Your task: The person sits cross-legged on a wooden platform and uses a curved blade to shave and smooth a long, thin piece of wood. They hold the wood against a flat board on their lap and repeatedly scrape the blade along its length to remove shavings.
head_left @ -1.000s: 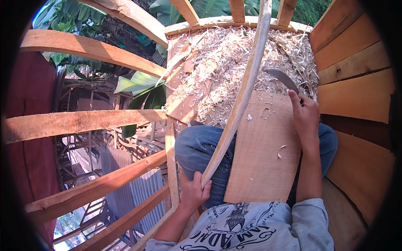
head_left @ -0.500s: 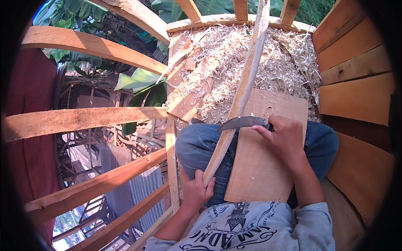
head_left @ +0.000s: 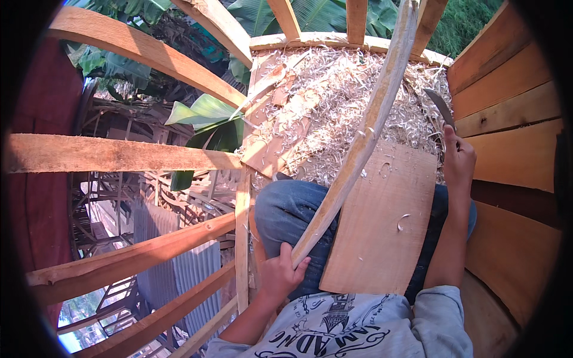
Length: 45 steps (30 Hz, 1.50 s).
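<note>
My left hand [head_left: 282, 272] is closed round the near end of a long, slightly curved wooden pole [head_left: 352, 170]. The pole slants up and away to the right, past the far rail, and its surface looks partly shaved. To the right, my right hand [head_left: 458, 160] grips a knife [head_left: 440, 107] with a dark curved blade, raised apart from the pole with its tip pointing away. Its handle is mostly hidden in my fist. Across my lap lies a flat wooden board [head_left: 382, 227] with a few curled shavings on it.
Pale wood shavings [head_left: 340, 107] cover the floor ahead. Wooden slats [head_left: 131, 152] with gaps between them stand on the left, and close-set planks [head_left: 507, 149] wall the right. A far rail [head_left: 322, 39] crosses ahead. Banana leaves and a corrugated sheet [head_left: 200, 274] lie beyond the slats.
My right hand has moved up and to the right, taking the knife off the pole. The pole's far end has swung right while my left hand keeps its grip.
</note>
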Tool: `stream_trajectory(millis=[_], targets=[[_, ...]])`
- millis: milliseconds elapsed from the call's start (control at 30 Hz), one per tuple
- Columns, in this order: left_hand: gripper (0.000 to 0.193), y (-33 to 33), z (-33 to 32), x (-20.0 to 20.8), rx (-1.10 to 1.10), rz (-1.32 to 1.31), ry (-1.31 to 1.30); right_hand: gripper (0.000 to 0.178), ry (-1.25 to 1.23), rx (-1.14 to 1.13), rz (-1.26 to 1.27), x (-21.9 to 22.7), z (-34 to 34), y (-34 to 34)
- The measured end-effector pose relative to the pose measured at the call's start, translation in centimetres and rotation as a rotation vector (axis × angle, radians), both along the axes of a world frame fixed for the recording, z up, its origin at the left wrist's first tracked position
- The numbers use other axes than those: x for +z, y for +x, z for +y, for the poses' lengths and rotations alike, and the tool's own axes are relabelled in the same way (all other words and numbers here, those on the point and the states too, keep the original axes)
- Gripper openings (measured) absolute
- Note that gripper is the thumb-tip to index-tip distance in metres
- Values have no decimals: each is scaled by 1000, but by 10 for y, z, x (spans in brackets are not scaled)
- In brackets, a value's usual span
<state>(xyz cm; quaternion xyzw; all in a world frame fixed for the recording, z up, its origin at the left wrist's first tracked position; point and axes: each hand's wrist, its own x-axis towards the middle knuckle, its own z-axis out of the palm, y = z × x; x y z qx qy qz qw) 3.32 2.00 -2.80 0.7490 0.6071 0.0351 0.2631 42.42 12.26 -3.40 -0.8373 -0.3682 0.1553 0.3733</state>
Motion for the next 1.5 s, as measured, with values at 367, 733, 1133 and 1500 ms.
stream_trajectory(millis=[367, 733, 1133, 1500], targets=[[36, 2, -3, -3, 53, -40, -19, 55, -141, 573, -311, 8, -22, -101], [33, 1, -6, -8, 65, -46, 74, 64, -20, 90, -1, -5, 36, -6], [34, 4, -4, -6, 66, -48, 93, 54, -147, 756, -99, 18, -45, -119], [36, 9, -6, -4, 119, -10, 83, 63, -110, 575, -488, 6, 6, -70]])
